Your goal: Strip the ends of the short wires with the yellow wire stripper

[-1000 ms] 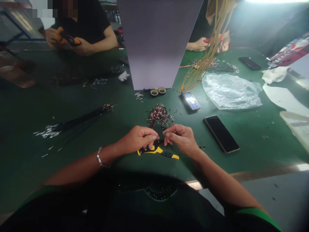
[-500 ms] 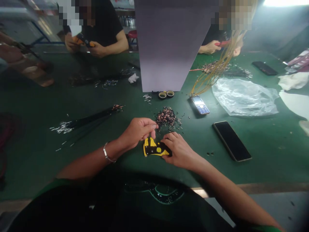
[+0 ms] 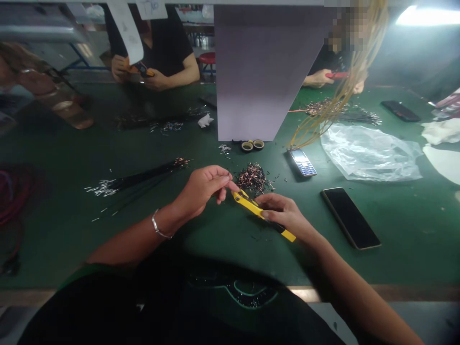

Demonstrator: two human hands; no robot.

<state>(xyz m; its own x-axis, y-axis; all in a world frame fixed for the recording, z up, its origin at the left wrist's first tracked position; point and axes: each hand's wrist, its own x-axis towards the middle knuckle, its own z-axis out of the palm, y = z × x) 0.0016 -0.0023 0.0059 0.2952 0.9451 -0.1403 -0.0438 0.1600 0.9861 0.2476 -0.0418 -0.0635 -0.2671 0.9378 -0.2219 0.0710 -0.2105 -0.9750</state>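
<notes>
My right hand (image 3: 287, 213) is closed around a yellow and black wire stripper (image 3: 249, 205), whose head points up and left. My left hand (image 3: 204, 189) is pinched, thumb against fingers, with the index fingertip at the head of the stripper. Whatever lies in that pinch is too small to make out. Just beyond the tool is a pile of black and copper wire offcuts (image 3: 254, 177). To the left of my left hand lies a bundle of black wires (image 3: 143, 178), with bare copper at one end and silvery tips at the other.
A pale panel (image 3: 251, 76) stands ahead, with two tape rolls (image 3: 247, 145) at its foot. Yellow wires (image 3: 305, 132) hang near a keypad phone (image 3: 302, 163). On the right are a smartphone (image 3: 350, 218) and a plastic bag (image 3: 372, 153). Co-workers' hands (image 3: 156, 80) hold tools across the table.
The wire stripper has turned from lying flat on its side to edge-up, its head lifted toward my left fingers. My right hand has shifted right and re-gripped. The camera view has tilted slightly.
</notes>
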